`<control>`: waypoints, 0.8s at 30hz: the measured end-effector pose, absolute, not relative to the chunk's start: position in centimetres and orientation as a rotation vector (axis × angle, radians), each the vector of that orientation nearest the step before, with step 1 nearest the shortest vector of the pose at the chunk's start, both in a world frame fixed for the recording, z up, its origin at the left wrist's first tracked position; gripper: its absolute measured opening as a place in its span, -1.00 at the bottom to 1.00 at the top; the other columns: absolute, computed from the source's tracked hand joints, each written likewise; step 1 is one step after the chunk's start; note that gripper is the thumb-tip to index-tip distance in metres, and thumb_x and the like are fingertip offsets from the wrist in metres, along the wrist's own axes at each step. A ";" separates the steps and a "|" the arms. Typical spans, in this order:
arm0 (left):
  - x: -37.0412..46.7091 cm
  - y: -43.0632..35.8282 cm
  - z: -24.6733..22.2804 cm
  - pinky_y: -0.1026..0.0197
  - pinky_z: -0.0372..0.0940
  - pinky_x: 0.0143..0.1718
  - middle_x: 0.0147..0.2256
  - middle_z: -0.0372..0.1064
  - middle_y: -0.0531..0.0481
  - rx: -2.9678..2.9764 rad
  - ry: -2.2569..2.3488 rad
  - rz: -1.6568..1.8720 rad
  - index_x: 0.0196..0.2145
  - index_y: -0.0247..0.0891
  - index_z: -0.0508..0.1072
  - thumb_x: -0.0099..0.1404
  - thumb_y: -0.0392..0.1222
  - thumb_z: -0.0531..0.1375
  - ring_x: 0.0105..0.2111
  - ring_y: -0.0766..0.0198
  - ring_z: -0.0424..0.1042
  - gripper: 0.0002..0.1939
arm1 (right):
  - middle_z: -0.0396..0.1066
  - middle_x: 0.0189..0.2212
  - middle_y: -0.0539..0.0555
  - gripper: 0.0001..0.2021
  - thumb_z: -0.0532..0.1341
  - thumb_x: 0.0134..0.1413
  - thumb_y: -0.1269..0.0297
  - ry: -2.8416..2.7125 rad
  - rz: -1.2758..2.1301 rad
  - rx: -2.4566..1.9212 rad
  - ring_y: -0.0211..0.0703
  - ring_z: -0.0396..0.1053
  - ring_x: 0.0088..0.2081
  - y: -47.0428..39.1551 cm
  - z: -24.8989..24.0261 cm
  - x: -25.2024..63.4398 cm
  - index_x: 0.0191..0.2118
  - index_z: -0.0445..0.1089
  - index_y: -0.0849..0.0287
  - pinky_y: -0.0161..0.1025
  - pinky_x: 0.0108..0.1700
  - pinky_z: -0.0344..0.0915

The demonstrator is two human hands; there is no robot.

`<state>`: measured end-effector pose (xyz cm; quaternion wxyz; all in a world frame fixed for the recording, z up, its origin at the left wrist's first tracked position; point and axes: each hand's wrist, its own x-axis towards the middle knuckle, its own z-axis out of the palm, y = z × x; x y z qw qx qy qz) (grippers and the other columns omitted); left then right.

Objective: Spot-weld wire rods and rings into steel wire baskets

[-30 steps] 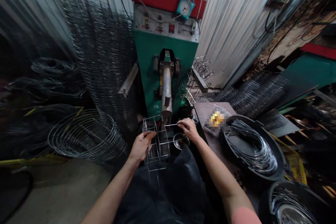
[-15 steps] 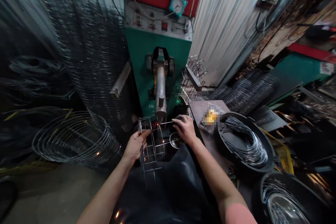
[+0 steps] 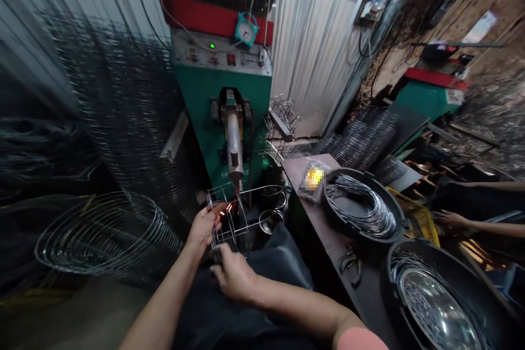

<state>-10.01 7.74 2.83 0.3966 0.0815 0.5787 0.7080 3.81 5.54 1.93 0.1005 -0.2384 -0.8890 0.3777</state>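
Observation:
A wire frame of bent metal rods sits under the electrode arm of a green machine. My left hand is closed on the frame's left side, close to orange sparks at the electrode tip. My right hand has its fingers closed at the frame's lower edge, nearer to my body. A long wire loop reaches from the frame to the right, over a round metal bowl.
Stacked wire rings stand at left. At right, a table bears a black tray of wires; another black tray holds a steel bowl. Another person's hand shows at far right.
My right hand has left the thin rod at the electrode and moved down and left to the frame's lower edge. Sparks are brighter, a green light shows, and the view has shifted right.

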 end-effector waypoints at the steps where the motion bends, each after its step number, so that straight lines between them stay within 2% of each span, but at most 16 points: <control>1: -10.1 7.7 2.8 0.41 -0.18 -0.76 -0.72 0.08 0.23 0.204 1.471 1.790 -0.49 -0.29 0.32 -0.36 -0.13 0.35 -0.77 0.54 -0.05 -0.58 | 0.44 -0.31 0.08 -0.64 0.09 0.04 0.43 -2.562 1.148 -0.716 -0.11 0.42 -0.30 5.8 2.2 4.0 -0.01 0.13 0.15 -0.29 -0.30 0.29; 4: -10.4 7.7 2.8 0.39 -0.08 -0.75 -0.71 0.11 0.22 0.215 1.478 1.769 -0.50 -0.30 0.33 -0.36 -0.12 0.35 -0.76 0.52 -0.01 -0.59 | 0.44 -0.31 0.05 -0.66 0.06 0.09 0.43 -2.449 1.129 -0.778 -0.15 0.42 -0.29 6.9 3.0 5.3 0.01 0.17 0.11 -0.32 -0.27 0.27; 8: -11.1 7.7 2.9 0.36 0.05 -0.70 -0.71 0.10 0.22 0.247 1.490 1.732 -0.51 -0.31 0.33 -0.35 -0.10 0.36 -0.73 0.49 0.05 -0.58 | 0.46 -0.30 -0.02 -0.79 0.09 0.14 0.29 -2.484 0.916 -0.856 -0.18 0.41 -0.27 10.5 3.7 7.6 -0.11 0.34 0.00 -0.34 -0.26 0.25; 14: -11.9 7.8 2.7 0.41 -0.18 -0.78 -0.69 0.10 0.23 0.329 1.489 1.771 -0.46 -0.34 0.36 -0.33 -0.10 0.37 -0.75 0.56 -0.11 -0.56 | 0.41 -0.26 0.04 -0.79 0.02 0.15 0.42 -2.618 0.678 -0.604 -0.24 0.35 -0.25 19.9 6.3 8.5 -0.17 0.35 0.14 -0.36 -0.19 0.23; 19: -11.9 8.2 1.8 0.37 0.06 -0.71 -0.69 0.10 0.22 0.333 1.543 1.867 -0.43 -0.32 0.38 -0.24 -0.06 0.35 -0.71 0.49 0.03 -0.59 | 0.37 -0.30 0.03 -0.78 0.04 0.13 0.45 -2.673 0.677 -0.457 -0.26 0.32 -0.27 23.2 6.4 6.4 -0.16 0.36 0.16 -0.35 -0.20 0.23; 24: -11.4 8.2 2.1 0.37 -0.02 -0.75 -0.71 0.05 0.23 0.333 1.584 1.919 -0.43 -0.30 0.37 -0.19 -0.05 0.32 -0.74 0.49 -0.01 -0.63 | 0.35 -0.35 0.07 -0.86 0.15 0.11 0.27 -2.571 0.521 -0.447 -0.19 0.28 -0.27 22.2 3.7 6.2 -0.27 0.44 0.11 -0.26 -0.18 0.19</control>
